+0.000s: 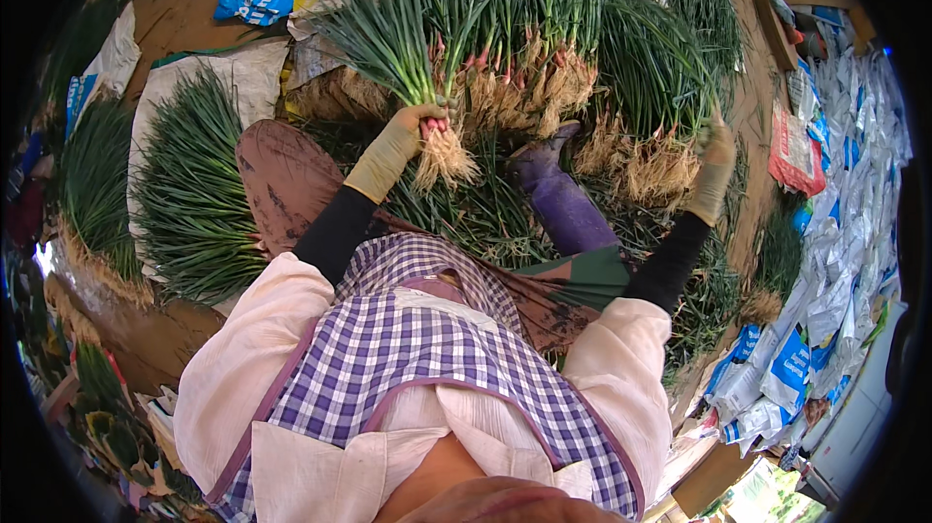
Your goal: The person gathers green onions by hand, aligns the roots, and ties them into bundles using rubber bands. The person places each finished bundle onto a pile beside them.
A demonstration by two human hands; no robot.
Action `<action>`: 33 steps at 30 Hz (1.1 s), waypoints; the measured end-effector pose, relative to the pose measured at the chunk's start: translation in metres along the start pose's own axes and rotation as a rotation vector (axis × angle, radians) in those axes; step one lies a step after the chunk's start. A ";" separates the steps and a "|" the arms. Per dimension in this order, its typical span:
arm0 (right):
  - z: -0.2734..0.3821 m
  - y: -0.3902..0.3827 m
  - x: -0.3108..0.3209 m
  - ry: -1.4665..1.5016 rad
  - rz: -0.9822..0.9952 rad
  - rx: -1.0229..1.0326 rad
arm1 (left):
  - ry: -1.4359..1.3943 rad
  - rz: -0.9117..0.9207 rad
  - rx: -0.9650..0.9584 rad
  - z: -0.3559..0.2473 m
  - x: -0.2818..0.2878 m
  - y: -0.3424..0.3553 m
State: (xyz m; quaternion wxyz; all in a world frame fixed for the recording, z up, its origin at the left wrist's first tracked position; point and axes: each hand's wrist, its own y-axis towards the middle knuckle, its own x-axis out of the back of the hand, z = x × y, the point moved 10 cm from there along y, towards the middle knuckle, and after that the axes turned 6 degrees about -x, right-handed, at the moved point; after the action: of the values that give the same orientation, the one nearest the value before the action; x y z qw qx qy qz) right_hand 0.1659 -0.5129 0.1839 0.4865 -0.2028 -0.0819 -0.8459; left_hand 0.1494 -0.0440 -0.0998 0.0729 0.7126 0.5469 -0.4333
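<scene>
While closed, left grip (419, 125) around scallions (413, 76).

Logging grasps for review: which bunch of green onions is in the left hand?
The small bunch with pinkish bulbs, clasped near its base by the gloved left hand; the others lie outside that grip.

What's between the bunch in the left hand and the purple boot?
Loose green leaves, in the head view: they fill the gap from the bunch in the left hand to the purple boot.
</scene>
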 end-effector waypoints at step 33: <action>0.009 -0.061 -0.365 -1.382 0.385 0.391 | -0.486 -0.053 -0.067 0.010 0.010 -0.034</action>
State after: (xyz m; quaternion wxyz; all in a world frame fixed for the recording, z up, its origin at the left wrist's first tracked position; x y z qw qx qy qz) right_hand 0.2782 -0.1904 0.0412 0.4910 -0.6093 -0.4813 -0.3951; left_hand 0.1154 -0.0294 -0.0999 0.2146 0.5700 0.5460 -0.5753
